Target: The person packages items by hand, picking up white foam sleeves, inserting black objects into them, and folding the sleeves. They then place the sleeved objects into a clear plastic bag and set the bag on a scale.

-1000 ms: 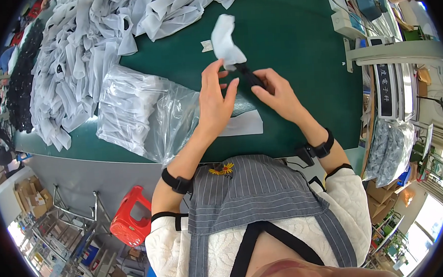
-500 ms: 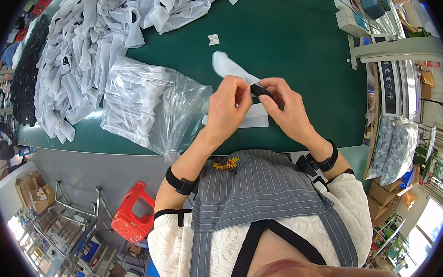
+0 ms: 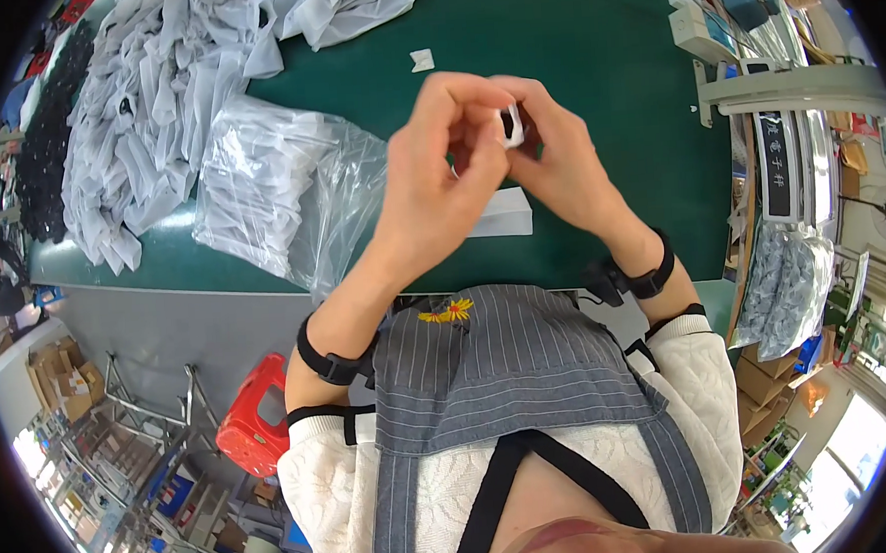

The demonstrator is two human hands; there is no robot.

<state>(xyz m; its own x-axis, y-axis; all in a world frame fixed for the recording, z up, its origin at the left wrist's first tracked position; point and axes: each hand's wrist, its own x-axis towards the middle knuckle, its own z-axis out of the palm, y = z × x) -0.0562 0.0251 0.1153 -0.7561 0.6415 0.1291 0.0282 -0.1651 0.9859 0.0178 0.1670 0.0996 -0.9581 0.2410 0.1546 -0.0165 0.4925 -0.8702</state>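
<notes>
Both hands are raised over the green table (image 3: pixel 613 87), fingertips together. My left hand (image 3: pixel 442 166) is closed and pinches one side of a small white translucent bag (image 3: pixel 516 132). From the other side my right hand (image 3: pixel 567 155) grips the same bag with curled fingers. Seen almost end-on, the bag shows a white rim around a dark inside; fingers hide most of it. Below the hands lies a flat white piece (image 3: pixel 505 218), partly covered by my left hand.
At left lies a clear plastic bag (image 3: pixel 258 191) packed with white pouches. Beyond it is a large heap of white pouches (image 3: pixel 154 111). A small white scrap (image 3: pixel 422 60) sits farther back. Along the right edge stand a scale (image 3: pixel 776 169) and a packed grey bag (image 3: pixel 779 289).
Both hands have moved up and closer together. The white bag, earlier stretched away from my fingers with a black thing at its near end, is now mostly hidden between them.
</notes>
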